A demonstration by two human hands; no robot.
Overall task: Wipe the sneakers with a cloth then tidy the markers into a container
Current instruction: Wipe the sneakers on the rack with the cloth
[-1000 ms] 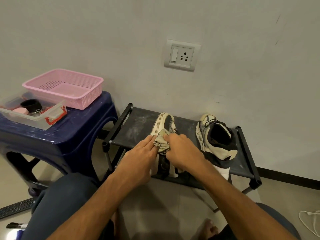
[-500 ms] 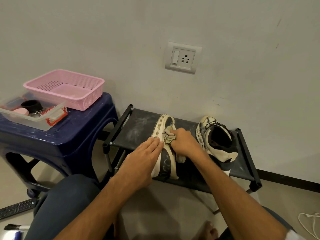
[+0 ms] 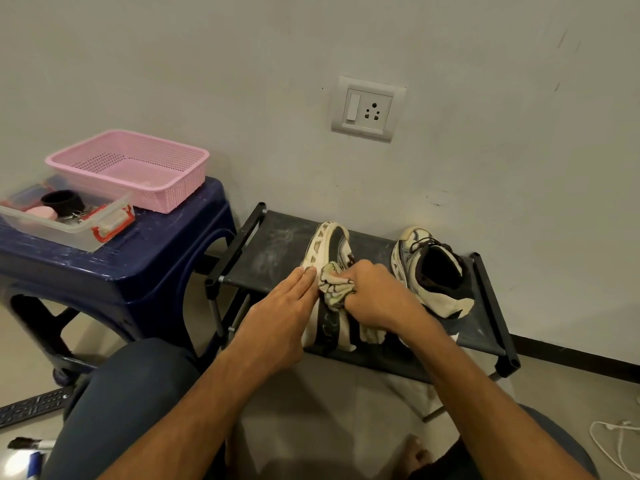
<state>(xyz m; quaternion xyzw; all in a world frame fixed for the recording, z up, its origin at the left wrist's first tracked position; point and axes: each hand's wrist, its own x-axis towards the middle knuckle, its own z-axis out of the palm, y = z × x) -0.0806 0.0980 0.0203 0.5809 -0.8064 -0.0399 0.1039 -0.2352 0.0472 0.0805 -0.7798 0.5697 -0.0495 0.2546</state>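
Two cream and black sneakers stand on a low black shoe rack [image 3: 273,251]. The left sneaker [image 3: 327,244] lies tipped on its side with its sole facing left. My left hand [image 3: 277,317] rests flat against that sole with straight fingers. My right hand [image 3: 377,294] grips a crumpled pale cloth [image 3: 334,284] and presses it on the sneaker's middle. The right sneaker [image 3: 429,271] stands upright, untouched. A black-capped marker [image 3: 29,444] lies on the floor at the bottom left. A pink basket [image 3: 128,168] sits on the blue stool.
A dark blue plastic stool [image 3: 114,268] stands left of the rack, carrying a clear lidless box [image 3: 65,216] with small items. A keyboard [image 3: 33,407] lies on the floor at left, a white cable [image 3: 620,445] at right. My knees frame the bottom.
My right hand slid the cloth toward the sneaker's toe, then back to its middle. My left hand's fingers straightened against the sole.
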